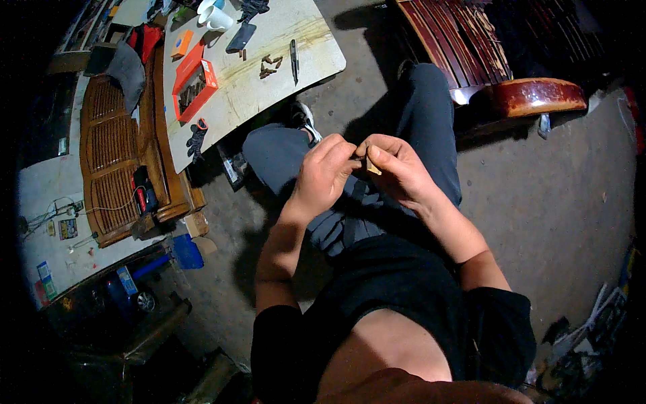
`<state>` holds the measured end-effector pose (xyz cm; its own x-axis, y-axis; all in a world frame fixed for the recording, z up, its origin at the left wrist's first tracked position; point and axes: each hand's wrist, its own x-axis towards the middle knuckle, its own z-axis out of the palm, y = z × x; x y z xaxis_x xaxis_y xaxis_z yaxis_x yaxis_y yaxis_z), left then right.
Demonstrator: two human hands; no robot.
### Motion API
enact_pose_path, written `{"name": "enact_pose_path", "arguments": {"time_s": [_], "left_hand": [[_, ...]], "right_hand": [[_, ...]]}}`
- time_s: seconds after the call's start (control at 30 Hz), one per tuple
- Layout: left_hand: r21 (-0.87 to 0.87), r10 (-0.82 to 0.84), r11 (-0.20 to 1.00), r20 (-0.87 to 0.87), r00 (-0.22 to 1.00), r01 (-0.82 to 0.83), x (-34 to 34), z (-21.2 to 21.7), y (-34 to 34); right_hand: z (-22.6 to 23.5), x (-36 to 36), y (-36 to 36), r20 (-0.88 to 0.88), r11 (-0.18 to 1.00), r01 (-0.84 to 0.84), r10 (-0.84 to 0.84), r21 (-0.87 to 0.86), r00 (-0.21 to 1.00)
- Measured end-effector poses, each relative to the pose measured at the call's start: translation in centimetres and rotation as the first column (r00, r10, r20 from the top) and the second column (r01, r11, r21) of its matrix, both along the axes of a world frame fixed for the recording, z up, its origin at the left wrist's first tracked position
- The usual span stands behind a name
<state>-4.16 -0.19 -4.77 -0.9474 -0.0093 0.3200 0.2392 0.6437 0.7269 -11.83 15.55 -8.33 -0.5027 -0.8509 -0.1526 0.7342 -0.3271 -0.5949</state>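
Note:
My left hand (321,176) and my right hand (398,168) meet above my lap, fingertips almost touching. In the right hand, thumb and curled forefinger pinch a small tan piece (373,167), its kind too small to tell. The left fingers are closed in a pinch beside it; a dark bit shows between the two hands, and what the left fingertips grip is hidden. On the whitish table (249,87) ahead lie several small brown pieces (270,65) and a slim black pen-like tool (294,60). An open orange box (195,84) there holds several brown sticks.
A dark phone (241,38), white cup (215,19) and smaller orange box (181,44) sit on the table; a dark glove (196,140) hangs at its edge. Left stands a slatted wooden bench (111,148). A reddish wooden chair (531,97) is at far right.

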Motion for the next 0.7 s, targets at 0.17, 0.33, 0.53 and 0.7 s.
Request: {"name": "enact_pose_path", "arguments": {"time_s": [0.17, 0.33, 0.53, 0.7], "left_hand": [[-0.089, 0.087, 0.992, 0.008, 0.996, -0.086, 0.3, -0.1, 0.7], [-0.361, -0.05, 0.932, -0.164, 0.985, -0.013, 0.0, 0.0, -0.5], [0.112, -0.007, 0.993, -0.288, 0.958, 0.041, 0.2, -0.3, 0.0], [0.197, -0.016, 0.978, -0.281, 0.96, 0.074, 0.3, -0.1, 0.3]], "right_hand": [[-0.1, 0.1, -0.3, -0.156, 0.986, 0.102, -0.081, 0.131, 0.984], [0.8, 0.2, -0.3, 0.121, 0.999, -0.012, 0.006, 0.046, 0.993], [2.0, 0.4, -0.1, 0.264, 0.956, -0.077, 0.155, -0.284, 0.952], [1.8, 0.4, 0.7, 0.051, 0.993, 0.017, -0.011, -0.116, 0.999]]}}
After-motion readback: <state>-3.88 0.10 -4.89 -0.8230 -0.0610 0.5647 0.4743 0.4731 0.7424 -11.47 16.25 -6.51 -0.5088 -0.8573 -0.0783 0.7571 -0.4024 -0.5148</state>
